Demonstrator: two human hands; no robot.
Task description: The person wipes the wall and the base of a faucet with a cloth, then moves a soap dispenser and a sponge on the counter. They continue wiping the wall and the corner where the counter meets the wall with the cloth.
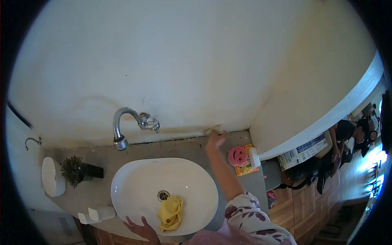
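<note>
My right hand [215,141] reaches to the back of the counter, against the foot of the wall. Its fingers are curled together over a pale item that is mostly hidden; I cannot make out what it is. At the front rim of the white oval sink [134,175], my left hand [141,230] has its fingers spread and holds nothing. A crumpled yellow cloth [171,212] lies in the basin beside the drain [163,195], to the right of my left hand. Above the sink, a chrome faucet [126,112] curves out from the wall.
Right of my arm, a pink smiley-shaped item [237,156] lies on an orange packet [247,167] beside a white bottle [254,158]. A potted plant [73,171] and white containers [104,213] stand left. People [347,134] sit beyond the partition wall [318,98].
</note>
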